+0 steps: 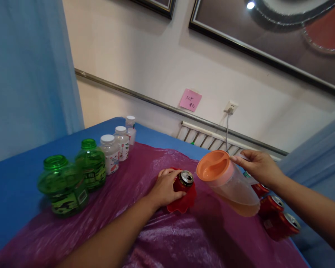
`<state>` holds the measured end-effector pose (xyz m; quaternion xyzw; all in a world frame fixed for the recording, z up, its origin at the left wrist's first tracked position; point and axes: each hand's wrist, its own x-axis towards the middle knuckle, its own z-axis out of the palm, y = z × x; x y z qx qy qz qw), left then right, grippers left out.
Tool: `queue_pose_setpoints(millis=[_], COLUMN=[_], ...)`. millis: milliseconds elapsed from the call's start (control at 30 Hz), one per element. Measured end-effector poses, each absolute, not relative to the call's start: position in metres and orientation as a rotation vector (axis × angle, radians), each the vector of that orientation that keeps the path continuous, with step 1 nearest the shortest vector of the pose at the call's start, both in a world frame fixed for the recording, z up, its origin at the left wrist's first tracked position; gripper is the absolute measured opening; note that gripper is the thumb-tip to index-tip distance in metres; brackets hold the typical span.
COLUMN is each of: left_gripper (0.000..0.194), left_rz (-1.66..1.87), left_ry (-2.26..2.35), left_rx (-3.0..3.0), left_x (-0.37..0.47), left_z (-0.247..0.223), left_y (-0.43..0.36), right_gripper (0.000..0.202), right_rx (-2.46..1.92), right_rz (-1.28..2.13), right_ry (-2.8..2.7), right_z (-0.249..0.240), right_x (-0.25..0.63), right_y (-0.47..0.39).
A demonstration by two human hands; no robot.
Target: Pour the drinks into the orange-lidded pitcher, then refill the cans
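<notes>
My left hand [165, 187] is wrapped round a red drink can [181, 182], whose opened silver top faces up. Under the can lies a red dish with a wavy rim [181, 205]. To the right, my right hand [258, 166] grips the handle of a clear plastic pitcher [234, 190] with an orange lid [213, 166]. The pitcher is tilted, its lid end toward the can but apart from it. Some pale brownish liquid shows low in the pitcher.
Two green plastic jars [63, 186] [91, 165] and several white-capped clear bottles [109, 154] line the left side. More red cans [281, 225] stand at the right edge. Purple plastic sheeting [167, 238] covers part of the blue table [16, 178]. Behind are a wall and a radiator [203, 137].
</notes>
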<state>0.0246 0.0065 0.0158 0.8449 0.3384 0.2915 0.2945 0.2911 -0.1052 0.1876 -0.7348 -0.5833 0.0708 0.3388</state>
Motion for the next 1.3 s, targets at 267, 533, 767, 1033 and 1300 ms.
queue_pose_setpoints(millis=[267, 533, 767, 1033, 1300], left_gripper=[0.073, 0.073, 0.072, 0.073, 0.073], left_rz=[0.764, 0.765, 0.792, 0.825, 0.798], left_ry=[0.918, 0.931, 0.922, 0.91, 0.92], left_rx=[2.243, 2.24, 2.224, 2.224, 2.222], left_x=[0.0238, 0.0237, 0.0231, 0.0232, 0.0229], left_z=[0.0183, 0.0189, 0.0171, 0.0145, 0.0183], left_y=[0.0051, 0.0042, 0.005, 0.0063, 0.0063], right_gripper=[0.064, 0.064, 0.065, 0.058, 0.059], right_rx=[-1.907, -1.934, -1.905, -1.896, -1.895], right_rz=[0.165, 0.204, 0.242, 0.275, 0.273], right_ry=[-1.546, -1.516, -1.496, -1.483, -1.491], right_z=[0.1882, 0.1883, 0.1888, 0.1863, 0.1875], right_x=[0.2887, 0.2903, 0.2876, 0.2935, 0.2939], right_y=[-0.1056, -0.1043, -0.1017, -0.101, -0.1011])
